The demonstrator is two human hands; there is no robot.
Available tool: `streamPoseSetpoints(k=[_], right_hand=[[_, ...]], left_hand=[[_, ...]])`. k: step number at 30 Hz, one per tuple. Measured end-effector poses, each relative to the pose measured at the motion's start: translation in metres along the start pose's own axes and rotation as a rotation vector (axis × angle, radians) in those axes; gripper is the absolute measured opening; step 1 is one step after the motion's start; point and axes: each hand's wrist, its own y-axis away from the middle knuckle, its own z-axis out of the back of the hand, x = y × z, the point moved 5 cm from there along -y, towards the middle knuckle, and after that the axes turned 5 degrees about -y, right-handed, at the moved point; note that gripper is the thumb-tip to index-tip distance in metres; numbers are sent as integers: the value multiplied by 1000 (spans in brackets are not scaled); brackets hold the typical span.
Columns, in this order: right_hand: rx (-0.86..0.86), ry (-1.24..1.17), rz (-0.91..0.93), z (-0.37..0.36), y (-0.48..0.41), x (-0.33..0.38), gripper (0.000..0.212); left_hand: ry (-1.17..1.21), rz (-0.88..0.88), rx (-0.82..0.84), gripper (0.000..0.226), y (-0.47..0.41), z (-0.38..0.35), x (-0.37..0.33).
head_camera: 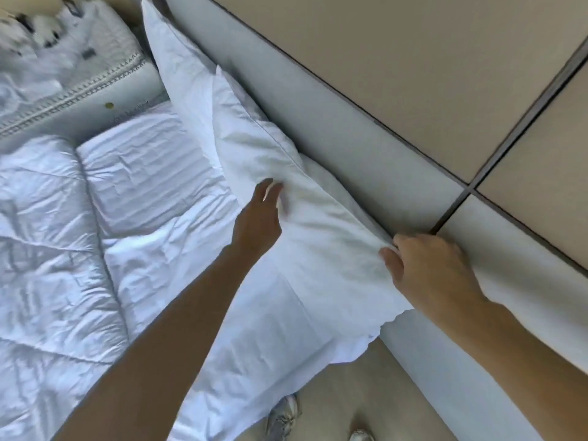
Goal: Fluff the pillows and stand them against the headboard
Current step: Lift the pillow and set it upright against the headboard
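A white pillow (pixel 264 148) leans against the grey padded headboard (pixel 334 122) near the bed's near side. Behind it, farther along the headboard, stands a second white pillow (pixel 168 55). My left hand (pixel 257 218) rests flat on the near pillow's front face with fingers spread apart. My right hand (pixel 426 272) pinches the pillow's near top corner between thumb and fingers, close to the headboard.
A rumpled white quilted duvet (pixel 47 249) covers the bed to the left, with a folded striped sheet (pixel 146 163) beside it. A white patterned bag (pixel 95 81) lies at the far end. Beige wall panels (pixel 413 58) rise behind the headboard. My shoes (pixel 283 418) stand on the floor.
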Motion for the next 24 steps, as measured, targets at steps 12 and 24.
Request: streamPoseSetpoints(k=[12, 24], right_hand=[[-84, -75, -298, 2, 14, 8, 25], [-447, -97, -348, 30, 26, 23, 36]], left_hand=[[-745, -580, 327, 62, -199, 40, 47], [-414, -684, 86, 26, -250, 67, 97]])
